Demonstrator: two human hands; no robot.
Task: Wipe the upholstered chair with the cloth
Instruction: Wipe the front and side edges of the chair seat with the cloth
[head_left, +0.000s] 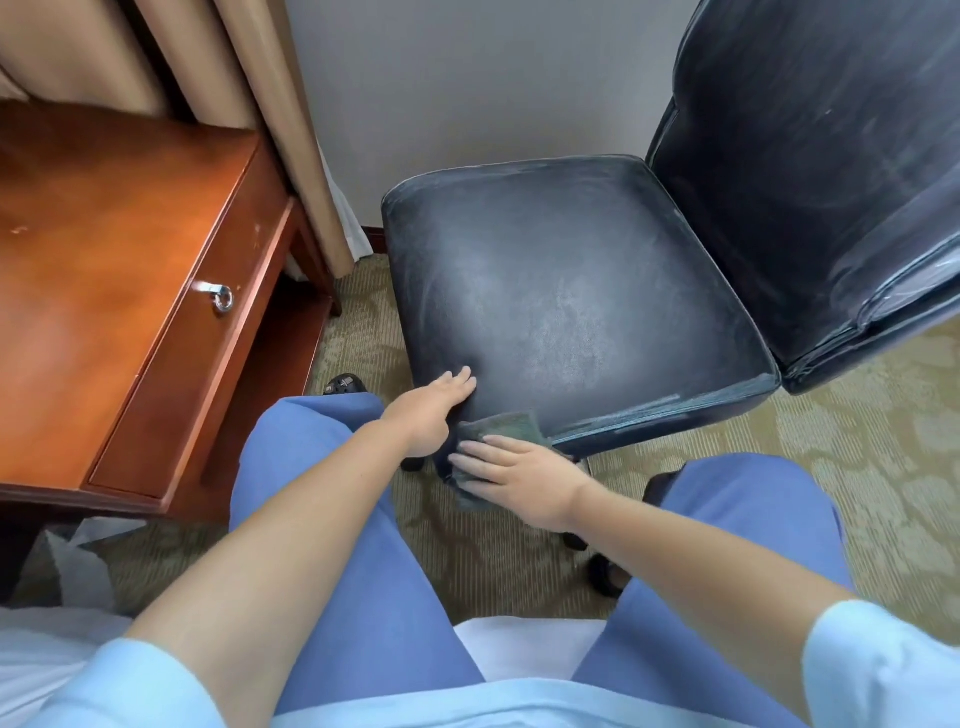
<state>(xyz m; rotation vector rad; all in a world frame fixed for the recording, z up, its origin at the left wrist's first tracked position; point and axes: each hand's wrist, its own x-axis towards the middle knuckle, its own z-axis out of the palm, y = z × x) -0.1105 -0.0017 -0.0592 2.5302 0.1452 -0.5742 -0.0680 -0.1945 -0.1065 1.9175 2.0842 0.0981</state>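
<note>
Head view shows the right hand pressed flat, fingers spread, on the grey-green cloth, holding it against the front side of the chair seat at its near-left corner. Just beside it, the left hand rests open, palm down, on the seat's top at that same corner, gripping nothing. The dark seat looks dusty. A wooden desk stands left of the chair on patterned carpet.
</note>
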